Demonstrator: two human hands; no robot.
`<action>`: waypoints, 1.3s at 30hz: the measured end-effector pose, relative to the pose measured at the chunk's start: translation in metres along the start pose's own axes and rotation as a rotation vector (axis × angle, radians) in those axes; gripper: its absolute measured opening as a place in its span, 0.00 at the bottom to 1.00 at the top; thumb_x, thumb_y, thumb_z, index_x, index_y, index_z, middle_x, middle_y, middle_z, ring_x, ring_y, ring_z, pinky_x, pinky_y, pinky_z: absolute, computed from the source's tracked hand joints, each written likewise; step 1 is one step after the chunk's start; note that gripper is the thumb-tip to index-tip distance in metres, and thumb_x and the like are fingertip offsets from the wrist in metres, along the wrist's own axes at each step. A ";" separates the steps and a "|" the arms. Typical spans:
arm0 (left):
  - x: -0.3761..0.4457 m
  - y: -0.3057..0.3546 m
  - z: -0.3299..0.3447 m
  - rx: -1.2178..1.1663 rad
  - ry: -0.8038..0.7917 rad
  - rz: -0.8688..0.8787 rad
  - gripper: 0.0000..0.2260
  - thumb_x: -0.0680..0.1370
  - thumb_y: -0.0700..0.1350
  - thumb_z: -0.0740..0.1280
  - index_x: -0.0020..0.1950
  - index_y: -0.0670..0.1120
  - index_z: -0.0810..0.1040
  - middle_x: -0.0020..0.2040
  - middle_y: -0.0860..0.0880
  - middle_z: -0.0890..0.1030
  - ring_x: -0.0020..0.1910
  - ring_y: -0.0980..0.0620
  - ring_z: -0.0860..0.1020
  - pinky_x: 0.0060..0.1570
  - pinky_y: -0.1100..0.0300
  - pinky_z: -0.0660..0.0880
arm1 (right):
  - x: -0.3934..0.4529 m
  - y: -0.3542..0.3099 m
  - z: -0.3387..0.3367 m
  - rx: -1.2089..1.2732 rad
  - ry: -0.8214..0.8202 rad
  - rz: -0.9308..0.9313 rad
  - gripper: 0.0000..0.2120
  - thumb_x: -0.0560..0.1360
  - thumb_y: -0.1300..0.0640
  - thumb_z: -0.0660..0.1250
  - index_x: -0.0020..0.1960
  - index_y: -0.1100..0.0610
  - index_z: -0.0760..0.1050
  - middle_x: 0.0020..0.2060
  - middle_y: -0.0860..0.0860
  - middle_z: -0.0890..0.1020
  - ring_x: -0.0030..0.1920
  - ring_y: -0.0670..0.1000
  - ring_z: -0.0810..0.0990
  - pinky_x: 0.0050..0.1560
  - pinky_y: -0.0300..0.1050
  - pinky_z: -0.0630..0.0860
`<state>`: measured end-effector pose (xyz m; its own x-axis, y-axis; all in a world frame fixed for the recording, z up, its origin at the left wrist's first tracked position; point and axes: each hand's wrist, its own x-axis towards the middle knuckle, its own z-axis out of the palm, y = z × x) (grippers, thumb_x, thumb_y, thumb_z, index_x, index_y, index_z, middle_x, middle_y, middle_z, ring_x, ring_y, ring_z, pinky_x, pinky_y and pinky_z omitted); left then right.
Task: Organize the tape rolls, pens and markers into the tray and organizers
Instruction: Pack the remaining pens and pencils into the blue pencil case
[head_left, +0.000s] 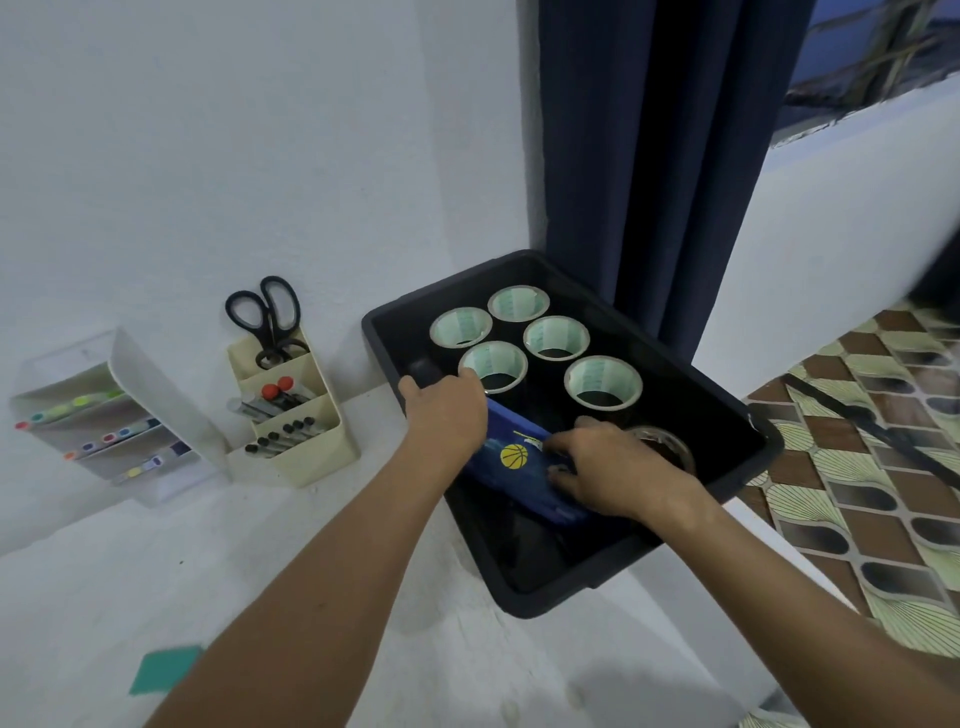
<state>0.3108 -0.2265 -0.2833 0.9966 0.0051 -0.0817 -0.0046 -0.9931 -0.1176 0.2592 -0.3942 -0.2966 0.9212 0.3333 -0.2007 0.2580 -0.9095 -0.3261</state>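
Nearly done — five tape rolls (602, 383) stand in the black tray (748, 447) at the tabletop's right edge, pens and markers in both organizers (296, 415). Both hands — left hand (445, 410), right hand (613, 467) — grip a blue pouch (514, 462) inside the tray.

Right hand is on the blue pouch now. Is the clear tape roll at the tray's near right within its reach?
Probably yes. The right hand grips the blue pouch just beside the clear tape roll, with nothing between them, though it would have to let go of the pouch first.
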 end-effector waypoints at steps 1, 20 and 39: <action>0.000 -0.001 0.000 0.007 -0.001 0.001 0.12 0.76 0.44 0.65 0.58 0.45 0.70 0.46 0.48 0.78 0.48 0.46 0.77 0.63 0.43 0.58 | 0.002 0.000 0.002 -0.007 -0.029 -0.004 0.16 0.77 0.50 0.61 0.64 0.49 0.73 0.55 0.56 0.73 0.59 0.60 0.74 0.55 0.50 0.73; -0.018 0.011 0.003 0.151 0.159 0.016 0.04 0.73 0.42 0.68 0.46 0.48 0.74 0.42 0.49 0.77 0.48 0.47 0.76 0.58 0.48 0.62 | 0.013 0.008 0.011 0.140 -0.020 -0.050 0.19 0.74 0.48 0.69 0.63 0.50 0.75 0.52 0.49 0.72 0.55 0.51 0.76 0.54 0.42 0.73; 0.012 -0.004 0.000 0.300 -0.125 0.139 0.08 0.76 0.41 0.62 0.54 0.47 0.76 0.51 0.48 0.79 0.52 0.47 0.78 0.65 0.48 0.59 | 0.010 0.011 0.007 0.168 -0.235 0.037 0.38 0.69 0.40 0.71 0.75 0.44 0.60 0.69 0.50 0.71 0.67 0.52 0.71 0.65 0.45 0.69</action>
<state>0.3229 -0.2227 -0.2836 0.9671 -0.0947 -0.2360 -0.1817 -0.9067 -0.3807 0.2688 -0.3989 -0.3086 0.8312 0.3668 -0.4178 0.1555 -0.8749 -0.4586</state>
